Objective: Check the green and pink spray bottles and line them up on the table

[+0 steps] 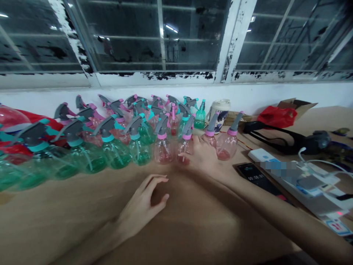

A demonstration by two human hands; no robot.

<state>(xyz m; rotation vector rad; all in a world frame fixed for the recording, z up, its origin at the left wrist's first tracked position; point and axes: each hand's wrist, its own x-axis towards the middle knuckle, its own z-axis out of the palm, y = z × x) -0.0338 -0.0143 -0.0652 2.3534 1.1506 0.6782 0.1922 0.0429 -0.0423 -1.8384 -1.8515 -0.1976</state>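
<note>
My right hand [202, 156] is at the front row of spray bottles, its thumb across the front of a pink spray bottle [187, 141] and its other fingers behind the right side. That bottle stands upright on the table, with a grey trigger head and pink collar. Left of it is another pink spray bottle [163, 147]; two more pink ones, including the end bottle [227, 145], stand to the right. My left hand [146, 202] hovers over the bare table front, empty, fingers curved and thumb apart. Green spray bottles [117, 152] with turquoise collars continue the row leftward.
More spray bottles [156, 101] crowd behind the front row. A white tub [220, 106] and red plastic bag [278, 116] sit near the wall. A phone showing a timer [256, 178], a white power strip [275, 169] with cables and a black strap [278, 138] lie right.
</note>
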